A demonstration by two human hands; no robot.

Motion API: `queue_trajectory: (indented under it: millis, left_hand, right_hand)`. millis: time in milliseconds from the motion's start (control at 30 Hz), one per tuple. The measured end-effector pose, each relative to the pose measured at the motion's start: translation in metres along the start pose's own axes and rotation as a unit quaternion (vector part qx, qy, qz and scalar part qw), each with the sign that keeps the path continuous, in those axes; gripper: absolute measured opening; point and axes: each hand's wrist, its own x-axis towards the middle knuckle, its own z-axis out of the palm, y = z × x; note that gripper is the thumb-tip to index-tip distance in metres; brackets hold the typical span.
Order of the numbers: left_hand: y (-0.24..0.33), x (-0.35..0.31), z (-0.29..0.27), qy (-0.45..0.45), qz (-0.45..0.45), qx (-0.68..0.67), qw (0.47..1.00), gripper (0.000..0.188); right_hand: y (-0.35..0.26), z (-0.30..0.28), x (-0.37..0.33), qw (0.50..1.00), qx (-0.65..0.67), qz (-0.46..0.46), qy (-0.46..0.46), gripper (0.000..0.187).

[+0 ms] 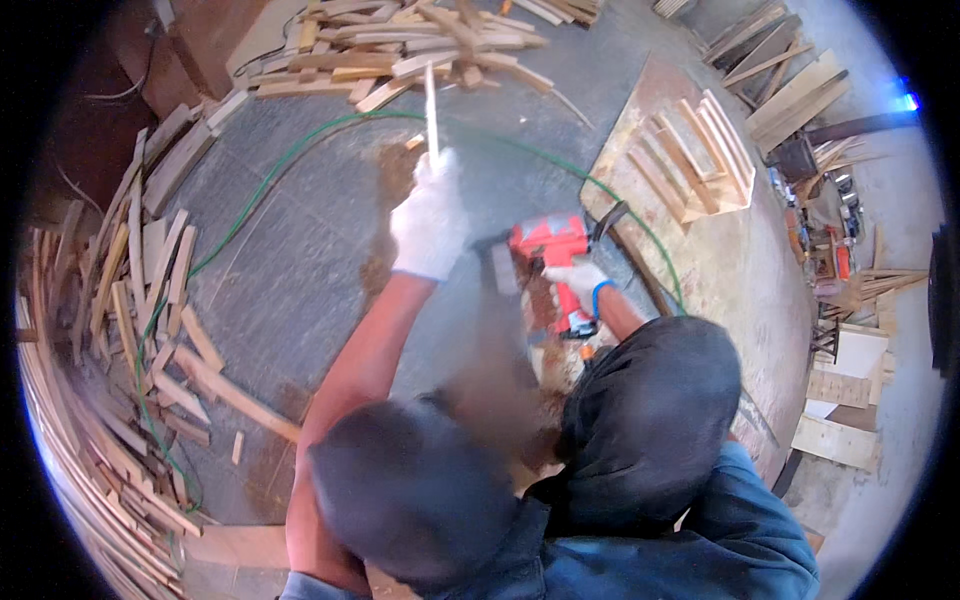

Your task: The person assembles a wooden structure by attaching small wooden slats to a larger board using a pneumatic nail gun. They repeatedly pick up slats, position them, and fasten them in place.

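In front of me my left hand, in a white glove, is closed around the near end of a thin, pale wooden strip. The strip points away from me toward a pile of wood. My right hand, also gloved, with a blue cuff, grips the handle of a red nail gun. The gun's nose, on its left side, is dark and blurred. Farther right, a slatted wooden assembly rests on a large pale board.
A green hose arcs across the grey floor. Loose wood pieces are heaped at the far side, and more sticks crowd the left. Boards and tools line the right wall. My bent knees are close below my hands.
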Motion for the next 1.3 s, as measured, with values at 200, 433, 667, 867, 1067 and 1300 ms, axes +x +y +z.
queue_trajectory:
  millis: [200,433,667,867,1067,1300]
  left_hand:
    - [0.001,0.003,-0.014,-0.002,0.046,0.019,0.999,0.057]
    - [0.013,0.021,-0.057,-0.068,-0.040,-0.014,0.997,0.067]
    - [0.023,0.059,-0.067,-0.142,-0.038,-0.012,0.989,0.062]
    - [0.047,0.097,-0.066,-0.143,-0.026,-0.019,0.989,0.057]
    - [0.071,0.131,-0.069,-0.064,-0.070,0.011,0.995,0.047]
    - [0.116,0.170,-0.040,-0.123,-0.059,0.101,0.985,0.045]
  right_hand:
    - [-0.079,-0.028,0.058,0.952,-0.277,-0.104,0.078,0.033]
    - [-0.167,-0.069,0.144,0.926,-0.371,-0.066,0.013,0.034]
    - [-0.170,-0.114,0.189,0.955,-0.293,-0.024,-0.042,0.023]
    - [-0.160,-0.156,0.258,0.908,-0.398,-0.106,-0.082,0.033]
    - [-0.264,-0.097,0.324,0.842,-0.462,-0.277,-0.003,0.046]
    - [-0.271,0.010,0.438,0.973,0.133,-0.145,-0.121,0.043]
